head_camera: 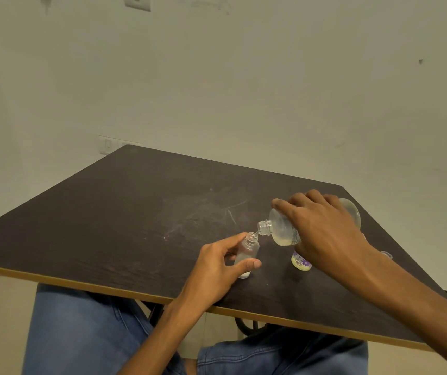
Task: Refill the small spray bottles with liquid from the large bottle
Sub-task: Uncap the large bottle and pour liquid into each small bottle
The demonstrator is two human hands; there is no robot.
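Large bottle (284, 230), uncapped and tipped nearly level, gripped around its body by the right hand (322, 231); its threaded neck sits just above the open mouth of a small frosted bottle (246, 253). That small bottle, leaning toward the large bottle, is pinched between thumb and fingers of the left hand (217, 269). Below the large bottle, a flower-patterned bottle (300, 262) stands on the dark table (135, 212).

My left hand (218, 269) pinches a small clear plastic bottle (247, 254) upright; my right hand (322, 228) grips a large clear bottle (284, 230), tipped leftward.
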